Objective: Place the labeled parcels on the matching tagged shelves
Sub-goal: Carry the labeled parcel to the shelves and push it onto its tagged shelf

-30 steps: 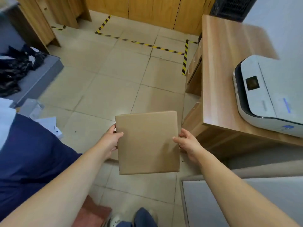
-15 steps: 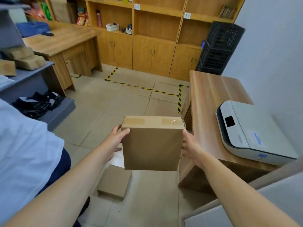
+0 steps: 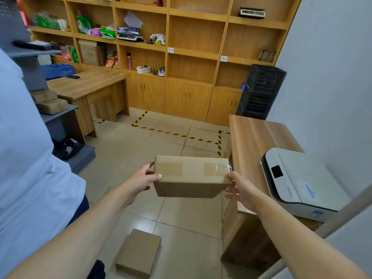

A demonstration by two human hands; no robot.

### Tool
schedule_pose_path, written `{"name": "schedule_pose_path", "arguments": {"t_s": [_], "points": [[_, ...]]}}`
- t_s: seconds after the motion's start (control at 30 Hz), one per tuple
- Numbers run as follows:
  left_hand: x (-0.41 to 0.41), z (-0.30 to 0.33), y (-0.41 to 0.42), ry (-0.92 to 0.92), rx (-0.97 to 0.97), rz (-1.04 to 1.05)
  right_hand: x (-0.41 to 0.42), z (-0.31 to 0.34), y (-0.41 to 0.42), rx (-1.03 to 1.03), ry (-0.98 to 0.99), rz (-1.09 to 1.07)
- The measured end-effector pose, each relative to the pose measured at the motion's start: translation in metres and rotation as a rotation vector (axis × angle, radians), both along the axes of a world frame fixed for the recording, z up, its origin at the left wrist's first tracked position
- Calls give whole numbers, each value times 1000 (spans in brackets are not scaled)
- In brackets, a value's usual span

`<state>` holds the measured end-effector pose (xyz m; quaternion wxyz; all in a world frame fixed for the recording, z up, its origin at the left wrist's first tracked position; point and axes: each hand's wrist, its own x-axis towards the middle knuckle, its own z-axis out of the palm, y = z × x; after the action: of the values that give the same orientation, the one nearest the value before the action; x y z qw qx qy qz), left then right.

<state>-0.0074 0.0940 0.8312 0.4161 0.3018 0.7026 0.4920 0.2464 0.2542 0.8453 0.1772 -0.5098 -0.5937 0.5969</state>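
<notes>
I hold a plain cardboard parcel (image 3: 191, 176) in front of me, its taped edge turned up. My left hand (image 3: 141, 181) grips its left side and my right hand (image 3: 240, 189) presses its right side. A second flat cardboard parcel (image 3: 138, 252) lies on the tiled floor below. The wooden shelf wall (image 3: 193, 53) stands across the room, with small white tags (image 3: 170, 50) (image 3: 223, 58) on two shelf edges above bare compartments. No label shows on the held parcel from this angle.
A wooden desk (image 3: 253, 137) with a white printer (image 3: 298, 182) stands at my right. Stacked black crates (image 3: 261, 91) fill the far right corner. Another desk (image 3: 86, 83) and a grey rack (image 3: 54, 111) with parcels are at the left. Yellow-black tape (image 3: 177, 134) marks the floor.
My view has lifted from the floor to the shelf wall. The parcel has tipped so its taped edge faces me, and both hands have kept hold of it.
</notes>
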Motion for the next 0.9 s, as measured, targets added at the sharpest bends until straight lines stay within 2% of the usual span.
{"name": "schedule_pose_path", "arguments": {"t_s": [0.27,0.5,0.63,0.9], "points": [[3,15,-14,169,87,-81,-5,22,-5,155,-176,119],[15,22,-22,98,230,28,-2,30,-12,18,34,2],[23,25,-21,17,298,141,-4,31,-15,-35,57,54],[26,23,-19,6,307,223,-5,29,-18,-2,140,-40]]}}
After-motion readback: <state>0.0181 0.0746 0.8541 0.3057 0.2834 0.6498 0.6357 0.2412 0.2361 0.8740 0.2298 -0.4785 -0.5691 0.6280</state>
